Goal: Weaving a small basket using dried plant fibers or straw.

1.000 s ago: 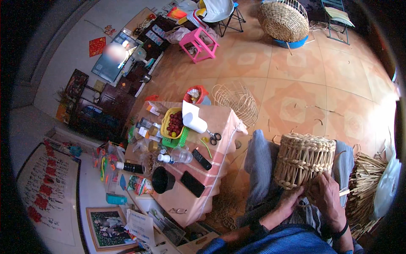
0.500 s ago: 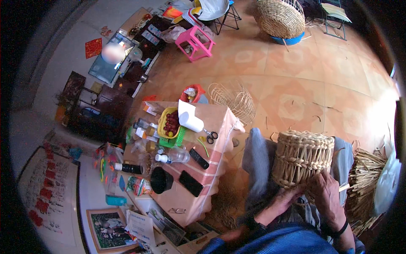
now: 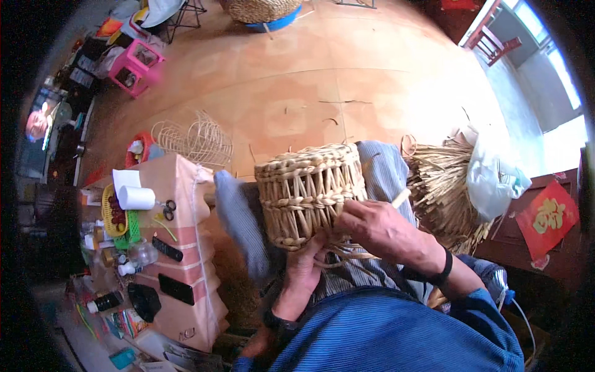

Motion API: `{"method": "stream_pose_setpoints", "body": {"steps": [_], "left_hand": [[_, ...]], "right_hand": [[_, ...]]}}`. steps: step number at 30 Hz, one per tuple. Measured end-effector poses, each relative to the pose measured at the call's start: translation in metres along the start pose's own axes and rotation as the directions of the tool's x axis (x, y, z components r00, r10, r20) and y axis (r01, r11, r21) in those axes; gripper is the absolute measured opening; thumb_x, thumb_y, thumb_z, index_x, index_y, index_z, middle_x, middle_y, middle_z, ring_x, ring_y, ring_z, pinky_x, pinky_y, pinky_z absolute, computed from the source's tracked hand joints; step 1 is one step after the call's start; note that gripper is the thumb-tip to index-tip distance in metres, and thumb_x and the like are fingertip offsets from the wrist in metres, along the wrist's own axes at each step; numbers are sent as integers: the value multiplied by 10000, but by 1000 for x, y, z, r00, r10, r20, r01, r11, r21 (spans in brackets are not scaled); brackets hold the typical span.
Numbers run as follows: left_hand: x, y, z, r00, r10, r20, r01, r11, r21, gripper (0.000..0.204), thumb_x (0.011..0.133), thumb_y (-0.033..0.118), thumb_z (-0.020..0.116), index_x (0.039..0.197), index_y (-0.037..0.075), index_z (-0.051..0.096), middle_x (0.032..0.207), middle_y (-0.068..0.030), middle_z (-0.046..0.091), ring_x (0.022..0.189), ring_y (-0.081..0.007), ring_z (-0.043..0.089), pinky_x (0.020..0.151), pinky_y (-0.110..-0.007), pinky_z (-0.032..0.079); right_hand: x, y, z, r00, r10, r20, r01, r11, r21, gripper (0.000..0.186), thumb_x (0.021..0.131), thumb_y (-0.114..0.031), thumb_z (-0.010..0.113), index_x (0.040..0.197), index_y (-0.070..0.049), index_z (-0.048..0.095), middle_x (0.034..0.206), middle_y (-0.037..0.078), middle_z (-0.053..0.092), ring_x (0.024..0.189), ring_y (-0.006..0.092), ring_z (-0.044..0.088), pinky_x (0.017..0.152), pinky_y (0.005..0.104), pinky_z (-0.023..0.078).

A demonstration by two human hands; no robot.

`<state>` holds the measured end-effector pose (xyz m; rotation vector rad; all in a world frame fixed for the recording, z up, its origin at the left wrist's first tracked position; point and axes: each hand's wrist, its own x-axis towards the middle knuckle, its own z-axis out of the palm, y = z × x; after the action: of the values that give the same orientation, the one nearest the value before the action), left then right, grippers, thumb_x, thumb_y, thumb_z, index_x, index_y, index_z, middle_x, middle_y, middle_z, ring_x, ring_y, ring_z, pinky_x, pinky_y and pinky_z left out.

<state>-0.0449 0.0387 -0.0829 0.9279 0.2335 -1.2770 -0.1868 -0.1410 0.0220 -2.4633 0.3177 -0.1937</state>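
A woven straw basket [image 3: 313,195], with plaited bands and an open row of uprights between them, rests tilted on my lap across striped trousers [image 3: 384,170]. My left hand [image 3: 304,263] is closed on its lower near edge, thumb against the wall. Fingertips of my right hand [image 3: 384,229] are pinched together at the basket's near right side. From behind that hand a pale strip [image 3: 401,198] sticks out; the part inside the fingers is hidden. Loose straw ends [image 3: 347,254] hang below the basket between my hands.
At left stands a cloth-covered table [image 3: 192,248] with scissors [image 3: 168,209], a phone [image 3: 176,289], a paper roll [image 3: 136,197] and a yellow fruit basket [image 3: 114,211]. A straw bundle [image 3: 440,180] and plastic bag [image 3: 496,180] sit right. Coiled cane [image 3: 195,139] lies on the floor ahead.
The view has swung to the right, so the table and basket appear further left, and a doorway and red paper now show. My hands remain at the basket; my right wrist has turned.
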Motion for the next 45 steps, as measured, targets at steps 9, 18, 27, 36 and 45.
{"method": "stream_pose_setpoints", "body": {"steps": [9,18,27,36,45], "left_hand": [[-6,16,19,1000,18,-1,-17,991,131,721,925,-6,771,1577,105,484,1493,-68,613,1356,-225,616,1172,-408,523],[-11,18,29,987,-27,157,11,995,98,735,1067,433,694,1641,86,393,1570,-93,558,1389,-263,597,1179,-449,494],[-10,11,18,997,20,73,-22,999,30,567,1158,511,467,1521,87,568,1401,-98,698,1243,-248,694,1070,-438,575],[2,6,-11,872,305,382,-488,591,643,444,1124,148,631,1493,-67,509,1464,-170,626,1322,-236,613,1164,-398,475],[11,-11,-49,676,394,623,-679,5,734,625,1083,101,651,1642,-29,404,1412,-258,654,1255,-334,690,1103,-445,534]], "right_hand": [[-26,20,29,951,-301,-68,295,951,-89,269,872,-217,696,1066,-34,667,1025,107,534,950,273,629,796,405,575],[-30,-17,18,954,-40,-296,28,999,-45,450,857,-410,813,1186,-115,725,1112,80,649,1021,286,620,858,423,494],[-25,-29,30,997,-21,-71,1,962,-274,298,828,-338,793,969,-87,713,971,69,547,933,280,564,798,421,455],[-8,-57,-1,987,153,45,-145,977,-155,206,940,-142,621,1074,9,584,871,140,615,781,360,680,709,470,565],[12,-36,6,879,316,358,-327,944,-29,240,1045,-262,632,963,-52,713,785,223,698,753,450,710,639,542,544]]}}
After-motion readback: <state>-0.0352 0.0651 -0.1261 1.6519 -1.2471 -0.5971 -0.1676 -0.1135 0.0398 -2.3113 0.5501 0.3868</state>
